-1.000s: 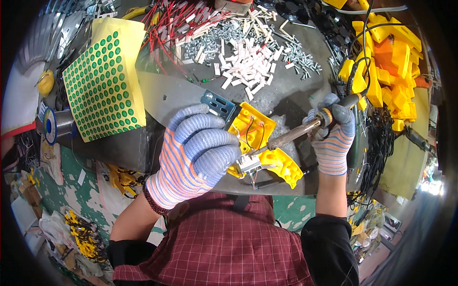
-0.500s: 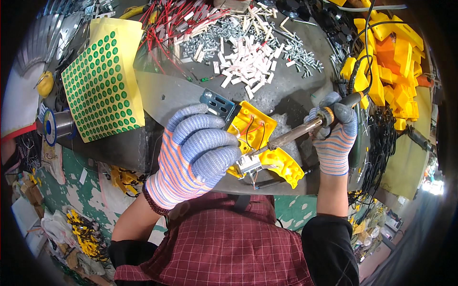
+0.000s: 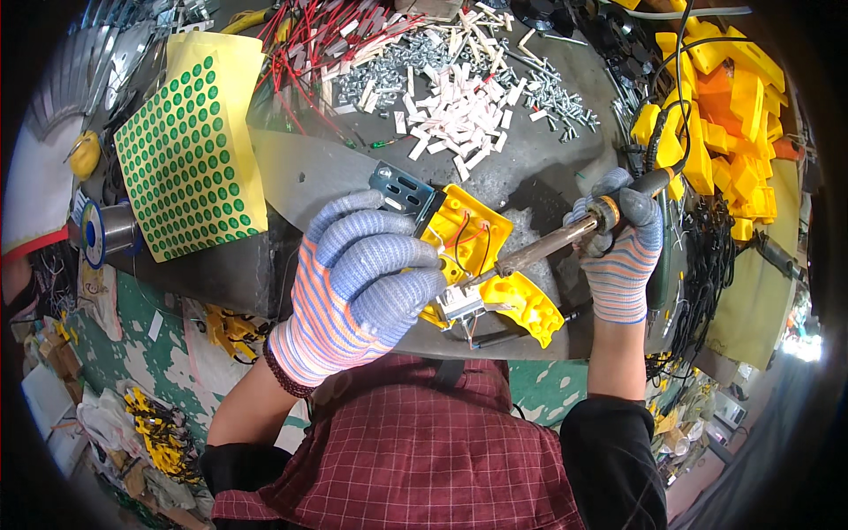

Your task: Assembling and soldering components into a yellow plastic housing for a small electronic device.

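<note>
The left hand (image 3: 367, 274) is resting curled fingers over the left side of the yellow casing (image 3: 474, 231); whether they are pinching anything, I cannot tell. The block (image 3: 461, 304) is sitting just right of their tips. The right hand (image 3: 621, 238) is gripping the iron (image 3: 552, 245), whose tip is pointing at the block's upper edge.

Head view, from the left of two head-worn fisheye cameras. It looks steeply down past the wearer's checked maroon apron (image 3: 397, 450) onto the workbench (image 3: 548, 177), with the left hand (image 3: 362, 278) and right hand (image 3: 618, 256) at close range across mid-frame and the floor (image 3: 141, 318) farther below. Straight edges bow toward a dark, rounded rim.
</note>
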The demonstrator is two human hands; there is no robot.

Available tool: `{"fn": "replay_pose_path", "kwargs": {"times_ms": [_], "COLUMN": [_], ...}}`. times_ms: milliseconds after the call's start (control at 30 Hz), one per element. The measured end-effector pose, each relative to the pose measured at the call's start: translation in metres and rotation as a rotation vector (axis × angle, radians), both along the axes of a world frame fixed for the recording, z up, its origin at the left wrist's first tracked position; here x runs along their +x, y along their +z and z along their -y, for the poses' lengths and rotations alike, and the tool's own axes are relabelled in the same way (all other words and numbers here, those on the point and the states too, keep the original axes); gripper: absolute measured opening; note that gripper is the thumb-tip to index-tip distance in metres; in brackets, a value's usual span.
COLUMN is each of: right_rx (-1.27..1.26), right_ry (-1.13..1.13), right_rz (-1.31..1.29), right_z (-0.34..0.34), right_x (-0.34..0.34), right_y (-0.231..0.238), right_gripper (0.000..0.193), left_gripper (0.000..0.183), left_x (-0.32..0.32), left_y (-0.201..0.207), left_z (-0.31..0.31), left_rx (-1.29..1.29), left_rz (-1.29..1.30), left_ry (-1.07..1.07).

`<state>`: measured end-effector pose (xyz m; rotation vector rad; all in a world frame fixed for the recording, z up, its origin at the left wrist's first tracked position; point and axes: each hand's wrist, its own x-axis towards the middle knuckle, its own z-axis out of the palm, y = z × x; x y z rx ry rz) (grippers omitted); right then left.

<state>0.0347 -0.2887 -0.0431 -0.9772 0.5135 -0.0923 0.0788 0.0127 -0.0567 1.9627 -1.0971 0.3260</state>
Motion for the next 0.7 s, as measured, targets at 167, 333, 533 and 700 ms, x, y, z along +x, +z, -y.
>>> {"fn": "replay_pose_path", "kwargs": {"times_ms": [167,333,533,700], "right_rx": [0.012,0.014,0.013,0.037], "right_ry": [0.014,-0.060,-0.043,-0.040], "right_rz": [-0.009,-0.009,0.013,0.011], "right_z": [0.001,-0.002,-0.001,-0.004], "right_x": [-0.002,-0.001,-0.001,-0.001], "right_y": [0.000,-0.001,-0.002,0.001], "right_gripper": [0.026,0.022,0.023,0.025], "left_gripper": [0.015,0.015,0.016,0.025], "left_x": [-0.002,-0.004,-0.020,-0.036], "left_y": [0.000,0.000,0.015,-0.003], "left_z": [0.001,0.000,-0.013,-0.025], "left_rx": [-0.007,0.005,-0.006,0.114], "left_rz": [0.007,0.030,0.142,-0.105], "left_ry": [0.015,0.030,0.277,0.614]}}
